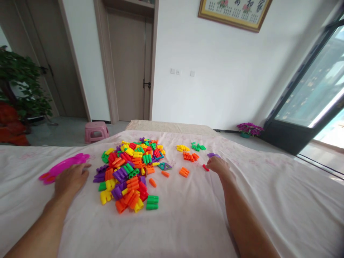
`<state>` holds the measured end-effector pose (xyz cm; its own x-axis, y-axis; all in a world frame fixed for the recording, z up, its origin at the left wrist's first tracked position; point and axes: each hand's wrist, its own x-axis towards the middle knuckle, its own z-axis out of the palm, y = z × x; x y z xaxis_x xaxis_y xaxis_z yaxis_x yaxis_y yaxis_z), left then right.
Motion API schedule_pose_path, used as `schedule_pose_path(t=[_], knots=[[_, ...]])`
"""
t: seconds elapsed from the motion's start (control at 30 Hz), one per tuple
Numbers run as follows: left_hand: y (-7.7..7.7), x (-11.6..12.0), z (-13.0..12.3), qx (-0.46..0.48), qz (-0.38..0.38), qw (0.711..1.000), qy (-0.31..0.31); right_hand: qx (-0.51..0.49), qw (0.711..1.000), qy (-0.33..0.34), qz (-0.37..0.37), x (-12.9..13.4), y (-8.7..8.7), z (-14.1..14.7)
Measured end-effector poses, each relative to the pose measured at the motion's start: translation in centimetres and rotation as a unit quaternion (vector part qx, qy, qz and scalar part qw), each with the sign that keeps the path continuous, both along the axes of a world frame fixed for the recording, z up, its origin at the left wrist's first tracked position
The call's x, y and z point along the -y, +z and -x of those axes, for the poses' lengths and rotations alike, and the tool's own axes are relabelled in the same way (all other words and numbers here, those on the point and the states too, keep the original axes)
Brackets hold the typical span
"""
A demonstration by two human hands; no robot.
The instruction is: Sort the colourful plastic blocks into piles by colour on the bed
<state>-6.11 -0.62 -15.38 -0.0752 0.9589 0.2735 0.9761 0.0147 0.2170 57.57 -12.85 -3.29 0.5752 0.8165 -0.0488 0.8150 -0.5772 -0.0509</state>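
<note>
My left hand (71, 178) rests with spread fingers beside and partly over a pink plastic tray (63, 166), holding nothing. My right hand (217, 165) is at the right, its fingertips at a small red piece (205, 167); a purple piece (213, 155) lies just behind it. Between the hands is a large mixed pile of coloured plastic pieces (129, 165). Small groups sit right of the pile: yellow (183, 148), green (198, 147), orange (190, 156) and another orange one (184, 172). Two loose orange pieces (152, 182) and a green piece (152, 202) lie near the pile.
A pale cloth (185, 222) with folds covers the table. Beyond it stand a pink stool (96, 132), a leafy plant (23, 82) at left and purple flowers (249, 129) at right. Doors and a wall with a framed picture (235, 12) are behind.
</note>
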Motion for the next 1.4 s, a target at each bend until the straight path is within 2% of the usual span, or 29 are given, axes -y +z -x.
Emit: schedule_pose_path(t=[0.07, 0.13, 0.3, 0.4, 0.5, 0.77, 1.03, 1.4], knots=[[0.1, 0.3, -0.1, -0.013, -0.006, 1.0, -0.002, 0.006, 0.999, 0.037, -0.017, -0.1, 0.2, 1.8], [0.4, 0.7, -0.4, -0.025, -0.008, 1.0, 0.001, -0.002, 0.993, 0.108, -0.056, -0.2, 0.1, 4.9], [1.1, 1.4, -1.1, -0.033, -0.014, 0.999, 0.007, -0.096, 0.944, 0.291, -0.121, 0.4, -1.9, 14.6], [1.2, 1.7, -1.4, -0.029, -0.027, 0.999, 0.007, -0.109, 0.918, 0.347, -0.157, 1.1, -3.4, 18.7], [1.2, 1.7, -1.5, -0.031, -0.028, 0.999, 0.008, -0.114, 0.905, 0.367, -0.183, 1.8, -4.7, 21.0], [1.4, 1.8, -1.6, -0.016, -0.031, 0.999, 0.018, -0.078, 0.893, 0.394, -0.203, 2.8, -7.3, 22.4], [1.2, 1.7, -1.5, -0.029, -0.034, 0.999, 0.014, -0.097, 0.899, 0.372, -0.21, 2.4, -7.4, 22.2], [1.1, 1.6, -1.2, -0.017, -0.021, 1.0, 0.008, -0.173, 0.882, 0.318, -0.303, 2.0, -7.8, 20.4]])
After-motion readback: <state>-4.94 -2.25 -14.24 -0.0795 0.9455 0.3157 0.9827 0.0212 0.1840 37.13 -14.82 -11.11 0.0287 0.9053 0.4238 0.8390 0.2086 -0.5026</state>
